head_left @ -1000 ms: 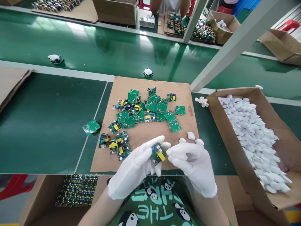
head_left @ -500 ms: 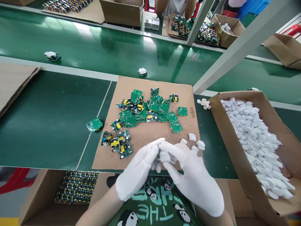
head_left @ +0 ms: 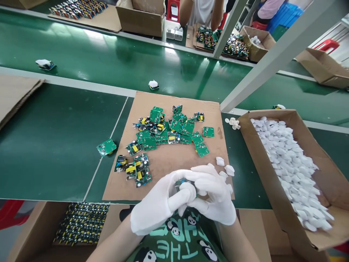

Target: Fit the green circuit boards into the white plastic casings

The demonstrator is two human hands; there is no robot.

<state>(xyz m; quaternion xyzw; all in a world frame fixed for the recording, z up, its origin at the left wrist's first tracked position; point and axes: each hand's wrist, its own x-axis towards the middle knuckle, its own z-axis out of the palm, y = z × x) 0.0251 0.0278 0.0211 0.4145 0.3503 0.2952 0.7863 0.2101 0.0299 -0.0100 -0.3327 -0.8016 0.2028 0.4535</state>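
Both my hands wear white gloves and meet over the front edge of the cardboard sheet. In my left hand (head_left: 166,202), curled fingers and thumb grip a small circuit board (head_left: 181,183), mostly hidden by the glove. My right hand (head_left: 215,194) is closed beside it, its fingers reaching over the board, with small white pieces (head_left: 202,193) partly showing in its grasp. A few more white pieces (head_left: 229,170) lie just beyond the right hand. Ahead, a pile of green circuit boards (head_left: 177,125) covers the sheet, and a group of boards (head_left: 136,169) sits component-side up at left.
At right a carton (head_left: 261,174) holds many white pieces. A single board (head_left: 107,147) lies to the left. Boards with white tops (head_left: 153,84) rest on the green conveyor (head_left: 109,58). A grey post (head_left: 253,69) slants across at right. A co-worker's arms (head_left: 187,11) show opposite.
My hands have closed in around the circuit board, the right one curling inward and the left fingers bending. The white-topped boards on the conveyor have shifted left.
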